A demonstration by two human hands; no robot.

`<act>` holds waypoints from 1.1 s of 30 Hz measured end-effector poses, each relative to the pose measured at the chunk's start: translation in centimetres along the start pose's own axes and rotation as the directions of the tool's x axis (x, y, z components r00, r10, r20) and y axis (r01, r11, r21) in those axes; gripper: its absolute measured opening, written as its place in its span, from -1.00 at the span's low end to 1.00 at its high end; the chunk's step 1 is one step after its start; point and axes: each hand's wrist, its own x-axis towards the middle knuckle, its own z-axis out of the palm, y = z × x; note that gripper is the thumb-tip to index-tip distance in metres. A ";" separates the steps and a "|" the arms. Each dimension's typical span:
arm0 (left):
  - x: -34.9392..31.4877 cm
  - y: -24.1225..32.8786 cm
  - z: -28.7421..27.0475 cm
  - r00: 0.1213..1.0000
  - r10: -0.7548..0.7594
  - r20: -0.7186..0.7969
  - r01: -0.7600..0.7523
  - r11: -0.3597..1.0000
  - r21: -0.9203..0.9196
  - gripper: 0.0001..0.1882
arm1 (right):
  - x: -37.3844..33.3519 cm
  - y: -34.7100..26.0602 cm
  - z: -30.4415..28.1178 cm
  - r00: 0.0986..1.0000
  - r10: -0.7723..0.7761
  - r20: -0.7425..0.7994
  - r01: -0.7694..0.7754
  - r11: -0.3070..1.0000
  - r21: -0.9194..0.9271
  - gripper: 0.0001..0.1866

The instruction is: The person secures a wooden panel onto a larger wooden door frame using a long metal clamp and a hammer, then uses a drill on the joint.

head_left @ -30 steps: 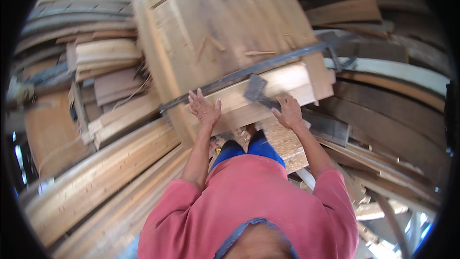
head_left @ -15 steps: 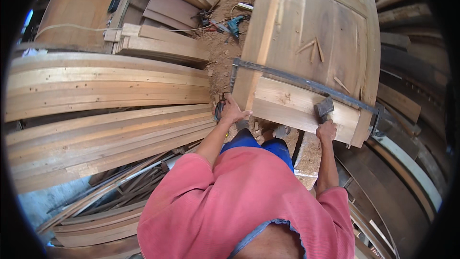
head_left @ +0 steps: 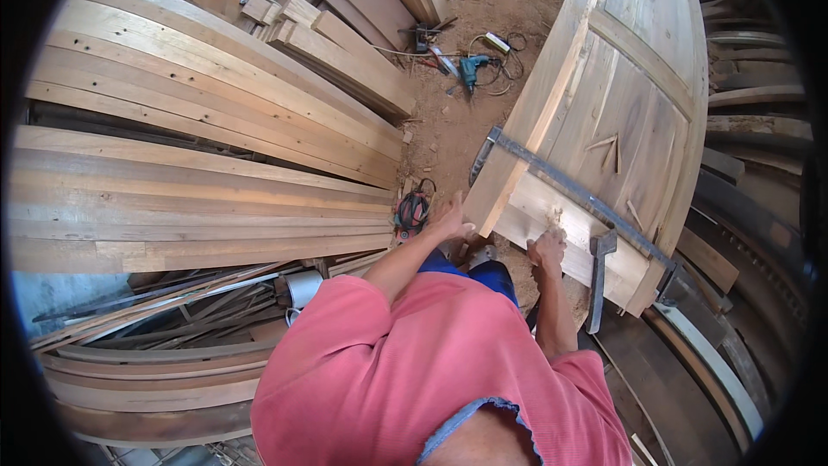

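Note:
A wooden panel door (head_left: pixel 634 112) slants away from me, its near end in front of my body. My left hand (head_left: pixel 451 219) is at its near left corner, thumb and fingers bent about the edge of the stile. My right hand (head_left: pixel 548 250) rests on the pale bottom rail, its fingers apart and partly bent, with no tool in it. Just right of it a dark mallet (head_left: pixel 599 280) lies on the rail, its handle jutting past the near edge toward me. A long metal bar clamp (head_left: pixel 569 188) spans the door's width beyond both hands.
Stacked boards (head_left: pixel 207 190) fill the left side. A red-and-black power tool (head_left: pixel 412 209) sits on the ground by my left hand. Farther off lie a teal drill (head_left: pixel 471 71) and cords. More timber (head_left: pixel 750 198) lines the right. Wood slivers (head_left: pixel 614 152) lie on the door.
My right hand has let go of the mallet, which now lies on the rail, and has moved left. My left hand stays at the door's corner. The view has turned.

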 end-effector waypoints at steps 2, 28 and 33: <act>-0.9 -3.3 0.3 0.997 -0.061 -0.041 0.060 0.998 -0.020 -0.02 | 0.3 0.3 0.1 0.995 -0.086 0.040 0.088 0.995 -0.053 -0.17; 7.8 -4.7 -6.1 0.898 -0.027 -0.439 -0.045 0.987 -0.152 -0.31 | 1.9 -2.3 -4.9 0.999 0.046 0.026 -0.050 0.984 0.173 -0.48; 12.9 8.6 -8.9 0.755 0.556 -0.347 -0.459 0.827 0.325 -0.30 | 3.3 -2.7 -7.0 0.952 0.217 0.214 -0.265 0.937 0.227 -0.34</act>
